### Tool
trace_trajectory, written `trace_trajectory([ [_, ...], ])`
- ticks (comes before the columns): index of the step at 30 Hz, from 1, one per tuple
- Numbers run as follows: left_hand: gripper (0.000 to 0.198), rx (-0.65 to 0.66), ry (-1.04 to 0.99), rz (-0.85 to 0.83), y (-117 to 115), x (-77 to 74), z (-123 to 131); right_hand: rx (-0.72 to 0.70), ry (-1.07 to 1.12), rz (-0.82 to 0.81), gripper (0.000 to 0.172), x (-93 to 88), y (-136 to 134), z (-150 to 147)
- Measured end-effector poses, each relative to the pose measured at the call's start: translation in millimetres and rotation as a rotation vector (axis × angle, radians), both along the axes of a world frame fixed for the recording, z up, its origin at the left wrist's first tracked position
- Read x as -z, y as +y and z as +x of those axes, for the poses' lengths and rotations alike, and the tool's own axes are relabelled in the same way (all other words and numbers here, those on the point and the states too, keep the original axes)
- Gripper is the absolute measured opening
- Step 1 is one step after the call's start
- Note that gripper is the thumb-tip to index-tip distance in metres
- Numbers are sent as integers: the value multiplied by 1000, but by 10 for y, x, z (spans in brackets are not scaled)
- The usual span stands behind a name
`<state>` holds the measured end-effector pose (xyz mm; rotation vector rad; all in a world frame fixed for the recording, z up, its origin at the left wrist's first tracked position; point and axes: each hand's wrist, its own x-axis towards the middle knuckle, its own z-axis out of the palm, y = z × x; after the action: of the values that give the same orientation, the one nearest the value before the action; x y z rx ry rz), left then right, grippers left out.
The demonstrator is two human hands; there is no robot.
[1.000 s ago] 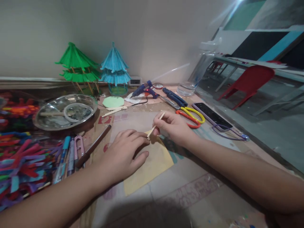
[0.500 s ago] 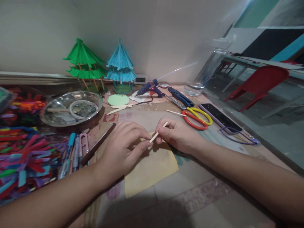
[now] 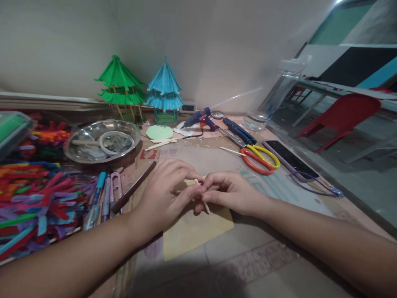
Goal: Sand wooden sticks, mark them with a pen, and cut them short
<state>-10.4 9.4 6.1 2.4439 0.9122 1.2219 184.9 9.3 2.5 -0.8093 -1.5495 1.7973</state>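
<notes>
My left hand [image 3: 166, 194] and my right hand [image 3: 231, 191] meet fingertip to fingertip over a yellow paper sheet [image 3: 198, 227] on the table. Both pinch a thin pale wooden stick [image 3: 206, 205]; its lower end pokes out below the fingers and a short end shows above them. The fingers of both hands are curled closed around it. Most of the stick is hidden between the fingertips.
Orange and yellow scissors [image 3: 259, 159], a loose stick [image 3: 232, 151], a blue glue gun [image 3: 198, 119] and a phone [image 3: 283, 155] lie behind the hands. A steel dish [image 3: 102, 140], pens [image 3: 99, 198], coloured strips [image 3: 34, 203], and green [image 3: 120, 89] and blue [image 3: 164, 91] paper pagodas are to the left.
The left hand rose from lying flat on the yellow paper and pinched the stick held by the right hand. The stick turned from slanting up-right to pointing downward between both hands.
</notes>
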Motion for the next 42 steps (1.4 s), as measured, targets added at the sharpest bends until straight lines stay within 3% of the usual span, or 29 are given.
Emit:
trace_trajectory([
  [11, 27, -34, -6, -90, 26, 15, 1, 3, -43, 54, 42, 15, 3, -6],
  [14, 27, -29, 58, -152, 35, 1, 13, 99, -86, 150, 36, -7, 81, 59],
  [16, 21, -12, 149, -156, 29, 4, 27, 235, -201, 338, 26, -45, 180, 136],
  [18, 12, 13, 262, -135, 5, 16, 39, 344, -401, 658, 15, -91, 287, 220],
  [21, 15, 26, 384, -113, -48, 37, 47, 318, -664, 1027, 11, -126, 387, 309],
  [26, 15, 10, 419, -122, -97, 49, 39, 201, -863, 1251, 13, -58, 406, 247],
  [30, 13, -11, 425, -101, -108, 49, 29, 39, -960, 1436, 16, -85, 547, -84],
  [34, 13, -25, 423, -85, -128, 45, 11, 39, -975, 1426, 10, -193, 828, -585],
  [37, 14, -21, 422, -79, -134, 44, -7, 100, -986, 1396, 13, -255, 983, -789],
  [39, 14, -18, 421, -78, -129, 52, -14, 156, -1002, 1353, 18, -282, 1020, -732],
  [42, 15, -11, 417, -80, -114, 69, -14, 258, -1055, 1258, 18, -316, 997, -381],
])
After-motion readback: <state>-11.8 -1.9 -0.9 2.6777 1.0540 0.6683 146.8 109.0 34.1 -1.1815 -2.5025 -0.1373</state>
